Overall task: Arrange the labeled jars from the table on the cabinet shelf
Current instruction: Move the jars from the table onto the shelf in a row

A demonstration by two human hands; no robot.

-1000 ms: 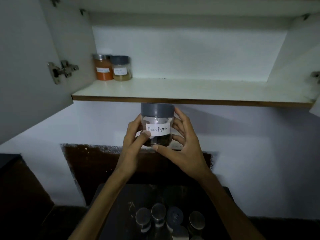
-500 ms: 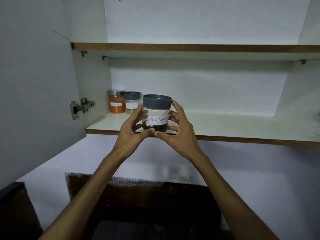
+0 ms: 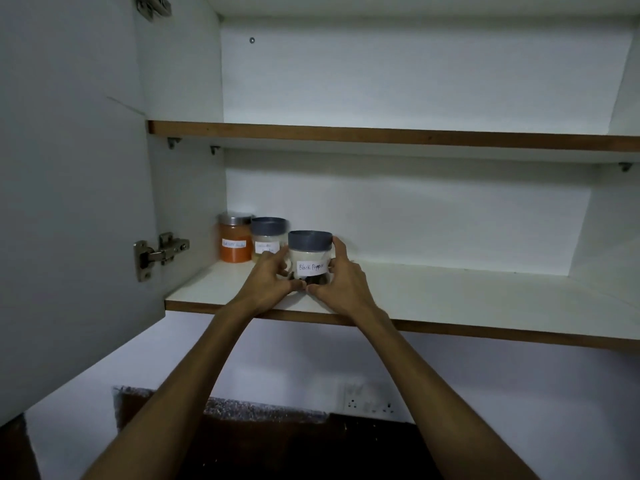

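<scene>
Three jars show on the lower cabinet shelf: an orange-filled jar with a metal lid at the far left, a grey-lidded pale jar touching it at its 3 o'clock, and the "Black Pepper" jar nearer the shelf's front edge, at about 4 o'clock from the pale one. The Black Pepper jar stands upright with its label facing the camera; whether its base is fully down on the shelf cannot be told, since fingers hide the bottom rim. Both hands are closed on it — the left hand cups the wall at 9 o'clock, the right hand wraps it at 3 o'clock, one finger reaching up to the grey lid. The jar looks rigid, smooth-walled and only partly filled with dark contents, so it is probably light, though slippery and likely breakable if knocked. A hold low on the wall suits it better than on the lid, which might turn. The open cabinet door with its hinge stands at 9 o'clock — well apart from the jars.
</scene>
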